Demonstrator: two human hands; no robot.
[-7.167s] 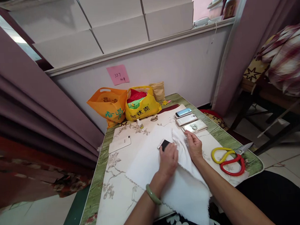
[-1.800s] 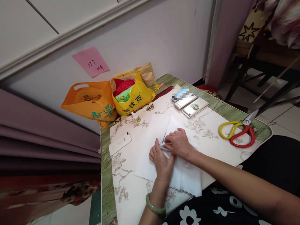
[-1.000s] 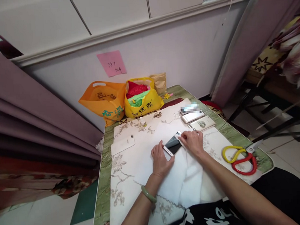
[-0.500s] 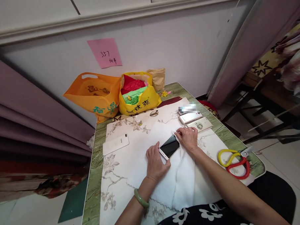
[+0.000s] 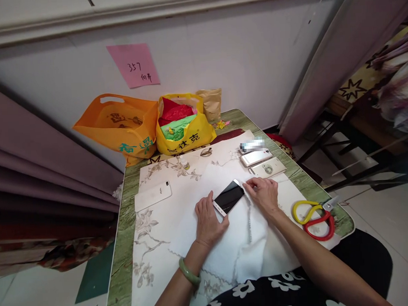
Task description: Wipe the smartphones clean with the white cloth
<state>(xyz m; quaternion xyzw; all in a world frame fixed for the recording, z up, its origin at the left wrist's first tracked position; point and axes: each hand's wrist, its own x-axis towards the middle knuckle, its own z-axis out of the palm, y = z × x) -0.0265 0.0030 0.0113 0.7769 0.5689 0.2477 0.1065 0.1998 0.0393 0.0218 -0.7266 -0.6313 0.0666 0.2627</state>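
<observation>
A phone (image 5: 228,197) with a dark screen and a white rim is seen lying face up on a white cloth (image 5: 224,233), which is spread over the middle of the table (image 5: 124,228). The near end of the phone is touched by the left hand (image 5: 207,219), whose palm is laid flat on the cloth with the fingers only loosely curled; nothing is gripped in it. A green bangle (image 5: 189,272) is worn on that wrist. The right hand (image 5: 265,194) is rested just beside the far right edge of the phone, fingers bent downward onto the cloth; whether a fold of cloth is pinched under them cannot be told. A white phone (image 5: 153,195) is laid well apart to the left on a flowered table cover (image 5: 150,245). Three more phones (image 5: 261,157) are lined up near the far right corner, the nearest one fitted with a ring holder. Scissors (image 5: 313,212) with yellow and red handles are placed near the right edge of the table. At the far end, against the wall, an orange bag (image 5: 121,127) and a yellow bag (image 5: 182,127) are stood side by side, touching, and a pink note (image 5: 133,65) is stuck on the wall above them.
</observation>
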